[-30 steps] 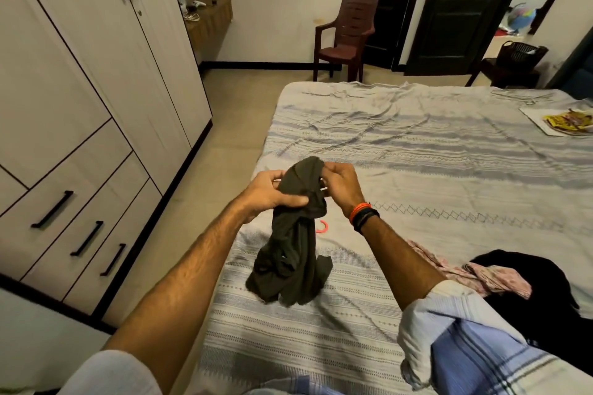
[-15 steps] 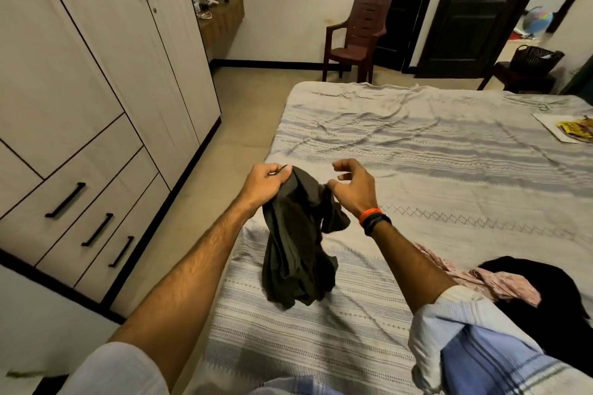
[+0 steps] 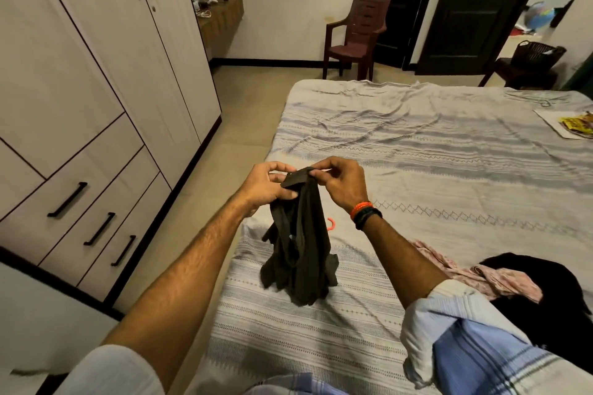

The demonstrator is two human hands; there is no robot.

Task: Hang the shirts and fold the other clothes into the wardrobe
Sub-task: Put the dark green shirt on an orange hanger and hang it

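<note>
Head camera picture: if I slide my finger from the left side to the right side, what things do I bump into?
wardrobe → left hand → dark garment → right hand → pink cloth → yellow packet

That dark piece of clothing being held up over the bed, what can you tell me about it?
The dark olive-green soft fabric garment is bunched and unfolded, hanging in loose vertical folds. The left hand and right hand pinch its top edge close together. Its lower end rests in a crumpled heap on the grey striped bedsheet near the bed's edge. What kind of garment it is cannot be told.
</note>
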